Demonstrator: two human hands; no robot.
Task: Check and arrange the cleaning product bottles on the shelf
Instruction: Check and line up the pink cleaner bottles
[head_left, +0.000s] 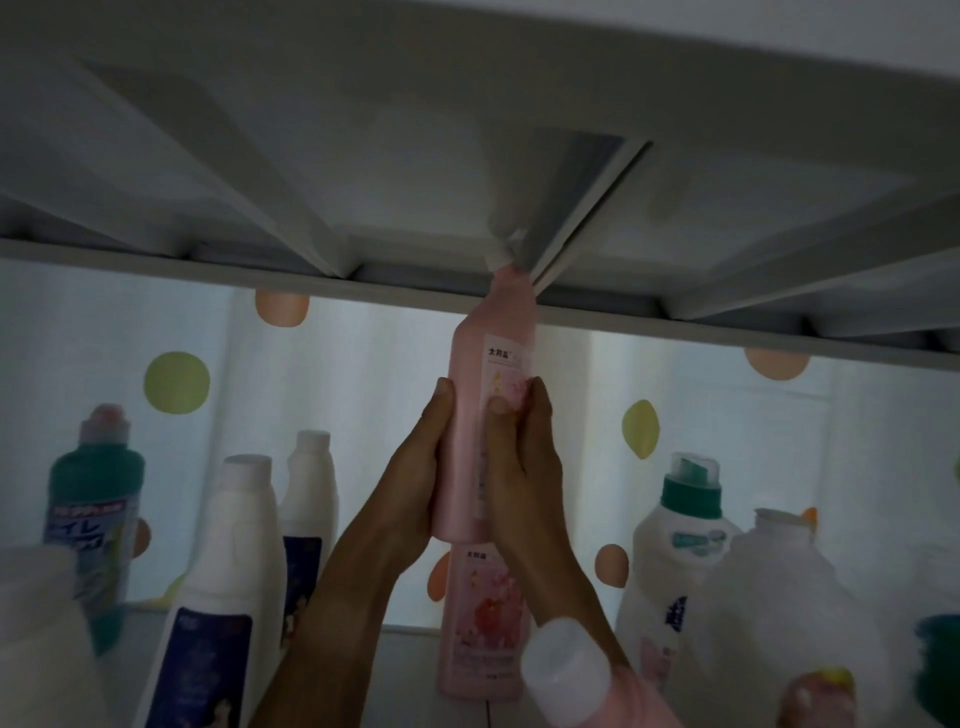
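Dim shelf (467, 639), spotted curtain behind, bottles loosely lined up. Left hand (415, 467) and right hand (524, 467) both clamp the raised pink bottle (493, 364) for checking; placing it and sorting the rest looks left to do.

The raised pink bottle (475, 415) looks smooth matt plastic with a paper label, the shelf (363, 156) overhead painted metal, the dotted backdrop (363, 364) cloth.

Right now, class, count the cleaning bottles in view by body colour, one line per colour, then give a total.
Pink bottles: 3
White bottles: 4
Green bottles: 1
Total: 8, leaving out the blurred shapes at the frame edges.
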